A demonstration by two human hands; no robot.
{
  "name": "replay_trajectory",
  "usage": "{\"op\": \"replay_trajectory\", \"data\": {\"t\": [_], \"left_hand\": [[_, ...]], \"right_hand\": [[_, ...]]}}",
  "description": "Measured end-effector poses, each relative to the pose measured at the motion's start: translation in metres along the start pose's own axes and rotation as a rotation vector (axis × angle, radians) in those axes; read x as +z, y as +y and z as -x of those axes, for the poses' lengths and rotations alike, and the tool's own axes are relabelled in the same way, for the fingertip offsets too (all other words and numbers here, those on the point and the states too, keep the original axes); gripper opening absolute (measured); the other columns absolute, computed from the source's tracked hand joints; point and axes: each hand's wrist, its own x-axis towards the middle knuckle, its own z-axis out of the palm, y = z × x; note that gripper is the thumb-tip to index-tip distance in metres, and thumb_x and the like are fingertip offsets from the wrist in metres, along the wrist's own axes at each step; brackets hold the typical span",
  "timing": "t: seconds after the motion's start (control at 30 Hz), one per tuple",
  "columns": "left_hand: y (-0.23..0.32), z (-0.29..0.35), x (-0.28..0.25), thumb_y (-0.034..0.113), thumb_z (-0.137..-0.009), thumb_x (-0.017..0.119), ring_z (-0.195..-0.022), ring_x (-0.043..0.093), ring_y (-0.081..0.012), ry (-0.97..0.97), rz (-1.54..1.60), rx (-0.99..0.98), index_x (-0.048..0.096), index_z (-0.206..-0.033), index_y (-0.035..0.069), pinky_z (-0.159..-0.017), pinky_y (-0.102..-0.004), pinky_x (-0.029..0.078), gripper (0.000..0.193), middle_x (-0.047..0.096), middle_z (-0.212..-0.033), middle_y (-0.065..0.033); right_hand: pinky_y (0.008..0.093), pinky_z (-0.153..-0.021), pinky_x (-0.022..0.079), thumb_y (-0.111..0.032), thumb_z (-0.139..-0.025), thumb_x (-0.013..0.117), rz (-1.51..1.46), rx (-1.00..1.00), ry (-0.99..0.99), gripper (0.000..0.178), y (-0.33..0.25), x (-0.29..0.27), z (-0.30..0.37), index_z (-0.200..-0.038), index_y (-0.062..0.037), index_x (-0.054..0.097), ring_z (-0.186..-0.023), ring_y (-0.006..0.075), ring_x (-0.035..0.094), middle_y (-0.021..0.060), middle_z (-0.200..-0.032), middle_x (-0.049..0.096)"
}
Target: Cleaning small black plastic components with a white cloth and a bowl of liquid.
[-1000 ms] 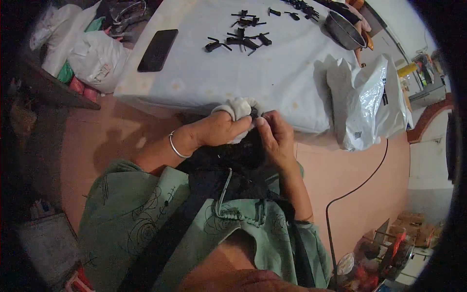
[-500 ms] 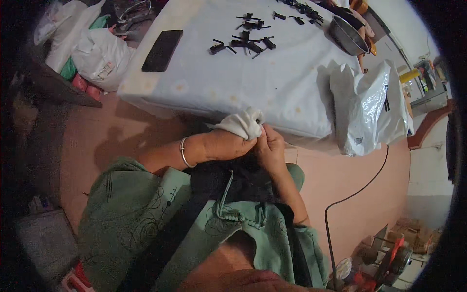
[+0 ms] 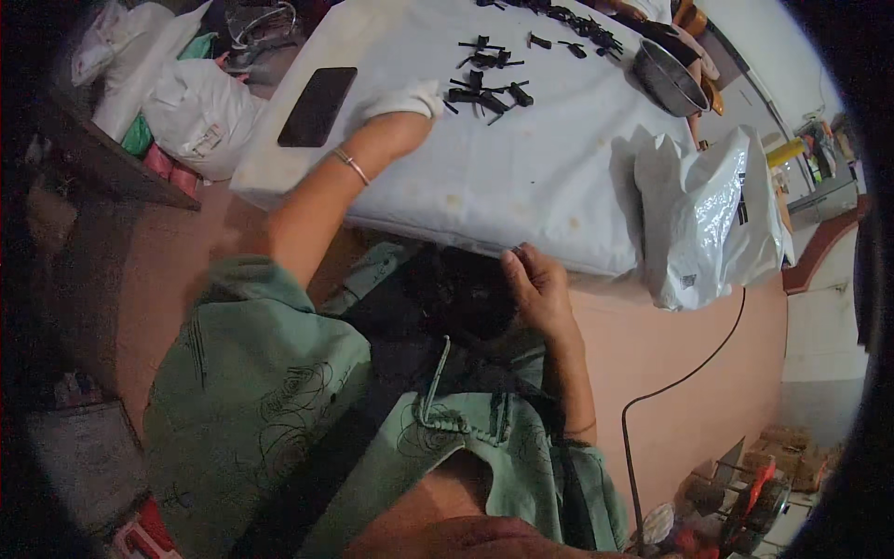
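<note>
My left hand (image 3: 400, 130) reaches over the table, a bracelet on its wrist. White cloth or a loose white glove (image 3: 410, 99) covers its fingers, so their grip is hidden. Its tips are beside a cluster of small black parts with thin projecting arms (image 3: 477, 95). More such parts (image 3: 489, 58) lie just beyond. At the table's near edge, my right hand (image 3: 540, 287) is closed, thumb against curled fingers. Whatever it may hold cannot be made out.
A black phone (image 3: 318, 107) lies left on the white-covered table (image 3: 521, 177). Several more black parts (image 3: 577, 23) and a metal bowl (image 3: 669, 78) are at the far right, near another person's arm. A white plastic bag (image 3: 698, 214) hangs at the right edge; a black cable (image 3: 684, 373) crosses the floor.
My hands have parted. The left, with the white cloth, has moved forward and left onto the table, over where one black part lay. The right has stayed near the table edge, shifting slightly right.
</note>
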Motion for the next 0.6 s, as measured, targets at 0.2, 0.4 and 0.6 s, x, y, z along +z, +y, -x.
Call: {"op": "replay_trajectory", "data": {"t": [0.2, 0.4, 0.6], "left_hand": [[0.035, 0.032, -0.002, 0.02, -0.081, 0.051, -0.084, 0.058, -0.0307, 0.044, 0.26, 0.033, 0.053, -0.099, 0.002, -0.072, -0.0369, 0.046, 0.026, 0.06, -0.088, -0.0158], [0.085, 0.085, -0.033, 0.022, -0.086, 0.048, -0.052, 0.055, -0.0158, -0.361, 1.089, -0.132, 0.052, -0.079, 0.002, -0.049, -0.032, 0.047, 0.021, 0.059, -0.065, -0.0075], [0.096, 0.098, -0.032, 0.018, -0.087, 0.05, -0.052, 0.055, -0.0104, -0.41, 1.286, -0.147, 0.051, -0.083, 0.002, -0.046, -0.0231, 0.046, 0.016, 0.058, -0.065, -0.0043]], "right_hand": [[0.0255, -0.05, 0.035, -0.019, -0.084, 0.058, 0.097, -0.124, 0.166, 0.02, -0.004, 0.0, -0.003, -0.08, 0.0001, 0.052, -0.051, 0.0125, 0.041, 0.0053, -0.057, 0.045], [0.0331, -0.049, 0.041, -0.015, -0.078, 0.062, 0.207, -0.197, 0.307, 0.016, -0.024, 0.009, -0.007, -0.084, -0.0023, 0.055, -0.05, 0.0269, 0.05, 0.0155, -0.061, 0.054], [0.0321, -0.047, 0.04, -0.016, -0.079, 0.061, 0.037, -0.222, 0.261, 0.015, -0.001, 0.024, -0.001, -0.082, -0.0011, 0.057, -0.048, 0.0182, 0.049, 0.0112, -0.057, 0.051]]}}
